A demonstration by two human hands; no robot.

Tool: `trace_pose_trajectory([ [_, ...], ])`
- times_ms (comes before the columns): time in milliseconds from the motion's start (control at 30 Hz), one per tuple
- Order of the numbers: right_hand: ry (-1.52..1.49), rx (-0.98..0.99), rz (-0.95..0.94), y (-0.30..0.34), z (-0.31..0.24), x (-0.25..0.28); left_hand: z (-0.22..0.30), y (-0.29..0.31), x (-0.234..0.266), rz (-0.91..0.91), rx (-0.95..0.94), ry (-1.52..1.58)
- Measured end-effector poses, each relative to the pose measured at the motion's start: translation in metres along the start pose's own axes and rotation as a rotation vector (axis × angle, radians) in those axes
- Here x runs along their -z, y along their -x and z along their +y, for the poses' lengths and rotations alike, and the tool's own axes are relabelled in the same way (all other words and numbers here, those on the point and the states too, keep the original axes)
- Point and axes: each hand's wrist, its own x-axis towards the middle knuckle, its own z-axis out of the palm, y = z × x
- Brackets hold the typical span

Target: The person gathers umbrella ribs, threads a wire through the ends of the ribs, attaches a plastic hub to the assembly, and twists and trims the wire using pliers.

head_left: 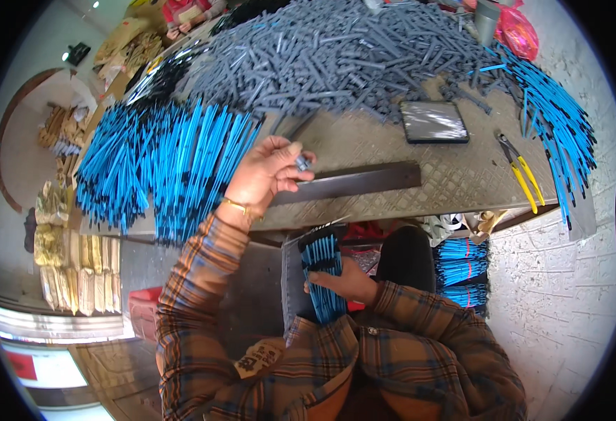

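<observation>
Over the near edge of the table, my left hand (264, 174) is closed in a pinch. A small grey piece (302, 163) shows at its fingertips, like the loose grey parts heaped beyond; its full shape is hidden by the fingers. Down at my lap, my right hand (350, 281) wraps round a bundle of thin blue rods (324, 258) with black ends, held roughly upright against my body. Just left of my left hand, a broad spread of blue rods (192, 165) lies on the table. A dark flat bar (364, 180) lies to its right.
A large heap of grey plastic parts (315, 56) covers the far table. At right are more blue rods (557, 119), yellow-handled pliers (518, 168) and a black-framed rectangular tray (434, 123). Tied blue bundles (462, 270) stand below the table. Another person's hands (179, 29) show far left.
</observation>
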Motion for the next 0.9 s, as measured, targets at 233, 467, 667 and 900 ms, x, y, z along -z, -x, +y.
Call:
trace_pose_trajectory([
  [233, 0.03, -0.031, -0.03, -0.008, -0.003, -0.013, -0.022, 0.077, 0.019, 0.196, 0.076, -0.005],
  [467, 0.056, -0.067, -0.045, -0.014, -0.006, -0.024, -0.044, 0.103, 0.037, 0.243, 0.091, -0.088],
  [667, 0.12, -0.064, -0.058, -0.017, -0.005, -0.03, -0.043, 0.109, 0.039, 0.225, 0.043, -0.193],
  [900, 0.171, -0.057, -0.026, -0.02, -0.003, -0.034, -0.04, 0.112, 0.041, 0.226, 0.02, -0.278],
])
